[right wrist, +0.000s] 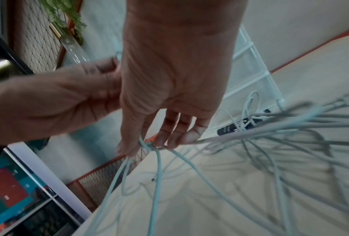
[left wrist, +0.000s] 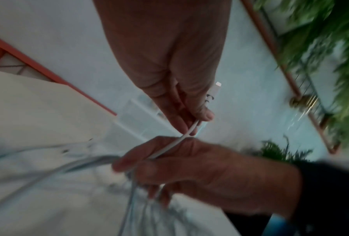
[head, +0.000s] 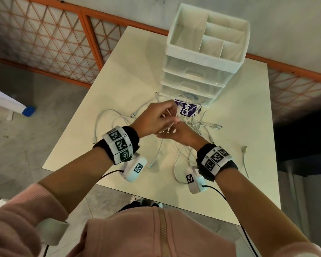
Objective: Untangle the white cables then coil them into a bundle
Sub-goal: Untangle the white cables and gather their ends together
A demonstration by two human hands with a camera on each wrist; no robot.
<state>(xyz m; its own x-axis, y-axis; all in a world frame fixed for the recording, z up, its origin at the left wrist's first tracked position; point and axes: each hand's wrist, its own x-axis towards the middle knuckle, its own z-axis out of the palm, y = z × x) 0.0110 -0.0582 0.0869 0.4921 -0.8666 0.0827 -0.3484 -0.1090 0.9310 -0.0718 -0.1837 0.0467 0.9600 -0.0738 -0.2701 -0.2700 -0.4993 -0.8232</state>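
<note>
My left hand [left wrist: 169, 89] pinches one white cable [left wrist: 175, 143] near its plug end, thumb against fingertip. My right hand [left wrist: 200, 172] is just below it, fingers curled round that same cable plus several other strands. Short taut span between the grips, running diagonally; the white cables [head: 196, 125] hang from my right hand to the table [head: 119, 89]. Which strand crosses which looks unclear, blurred. Left hand is nearer the free end.

Both wrist views blur the white cables [right wrist: 270, 127]; the purple disc [head: 188, 110] lies half-hidden beneath them.
</note>
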